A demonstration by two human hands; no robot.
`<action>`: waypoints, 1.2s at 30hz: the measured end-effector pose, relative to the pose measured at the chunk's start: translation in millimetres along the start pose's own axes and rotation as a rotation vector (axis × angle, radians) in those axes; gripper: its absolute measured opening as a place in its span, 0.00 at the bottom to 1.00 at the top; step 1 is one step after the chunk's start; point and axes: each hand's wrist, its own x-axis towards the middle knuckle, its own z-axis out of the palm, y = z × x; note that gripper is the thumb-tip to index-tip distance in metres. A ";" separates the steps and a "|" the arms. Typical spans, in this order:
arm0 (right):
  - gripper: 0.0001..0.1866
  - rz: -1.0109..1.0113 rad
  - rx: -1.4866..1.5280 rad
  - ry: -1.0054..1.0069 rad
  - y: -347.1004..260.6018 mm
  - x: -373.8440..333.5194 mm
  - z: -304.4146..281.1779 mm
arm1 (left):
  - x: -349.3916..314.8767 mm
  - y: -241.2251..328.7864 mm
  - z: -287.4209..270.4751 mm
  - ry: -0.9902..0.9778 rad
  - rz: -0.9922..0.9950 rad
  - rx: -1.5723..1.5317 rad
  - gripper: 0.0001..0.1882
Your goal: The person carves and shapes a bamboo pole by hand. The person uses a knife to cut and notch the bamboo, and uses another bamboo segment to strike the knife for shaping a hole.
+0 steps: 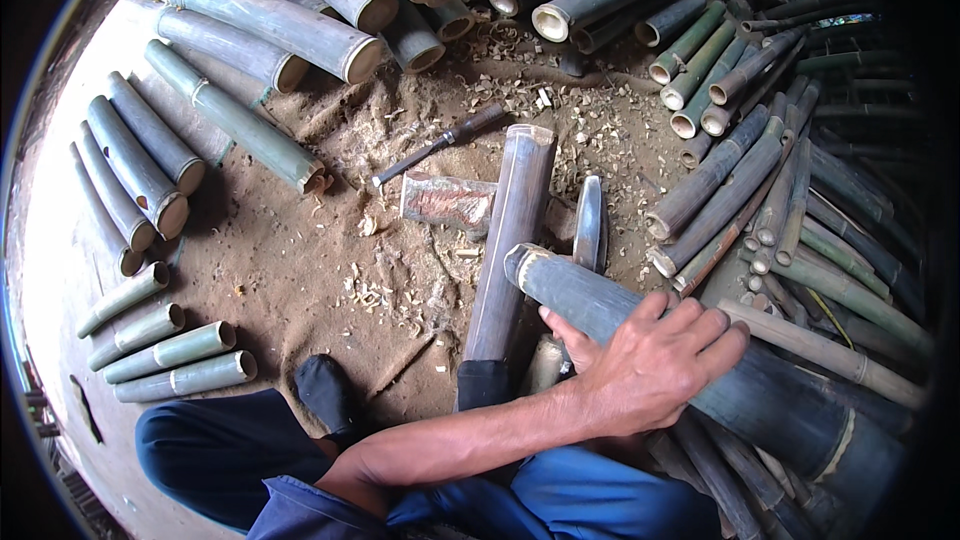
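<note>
Blue sleeve [322,512] and bare forearm cross the head view from the lower left, ending in one hand [660,365] on a thick dark bamboo piece [760,395]. Its fingers are bent over the wall, pressing from above rather than circling it; the other hand cannot be made out, so I cannot tell its state.

So broad a piece probably handles best with a wide, firm hold and the far end supported, since it could roll under one palm. Keeping skin off the cut rim seems wise.

The bamboo lies right under palm and fingers. Its open end juts past them to the upper left, overlapping a second bamboo length [510,230]; whether they touch is unclear.
</note>
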 end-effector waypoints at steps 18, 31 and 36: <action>0.10 0.001 -0.497 0.039 70.5 -21.1 -66.1 | 12.0 -14.2 -22.8 -0.005 -0.071 -0.095 0.37; 0.16 -0.038 0.102 0.565 113.9 -89.3 -82.3 | -8.2 -62.1 -134.9 0.916 -0.320 -0.219 0.33; 0.17 0.288 1.152 0.417 81.5 -104.9 -35.6 | -99.6 -136.0 -222.0 1.158 -0.958 0.168 0.40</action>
